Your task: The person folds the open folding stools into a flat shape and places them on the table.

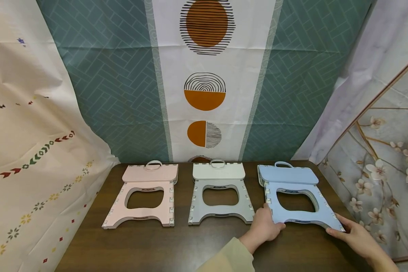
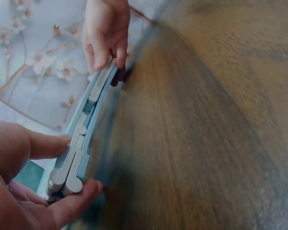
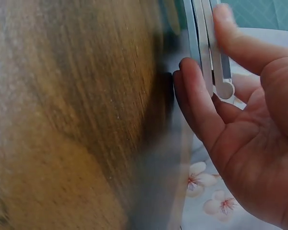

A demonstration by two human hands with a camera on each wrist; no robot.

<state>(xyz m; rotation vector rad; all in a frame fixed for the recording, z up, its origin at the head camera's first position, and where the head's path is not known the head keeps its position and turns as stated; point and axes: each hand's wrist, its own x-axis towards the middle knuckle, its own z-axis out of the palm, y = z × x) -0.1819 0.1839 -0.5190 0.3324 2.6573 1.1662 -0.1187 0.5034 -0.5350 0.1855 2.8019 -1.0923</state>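
A blue folding step stool (image 1: 295,216), folded flat, is at the right end of the dark wooden table, its handle loop toward the back. My left hand (image 1: 263,227) grips its near left corner, and my right hand (image 1: 355,236) holds the near right corner. In the left wrist view, the left thumb lies on top of the folded leg edge (image 2: 77,153) with fingers beneath. The right wrist view has the right hand (image 3: 249,115) pinching the other end, thumb on one face and fingers on the opposite one. The near edge appears slightly raised off the table.
A grey-green folded stool (image 1: 221,215) lies flat mid-table, left of my left hand. Farther left lies a pink folded stool (image 1: 142,214). Patterned cloths hang behind and at both sides; the flowered cloth (image 1: 377,189) is close beside my right hand. Brown table surface (image 1: 149,249) shows in front.
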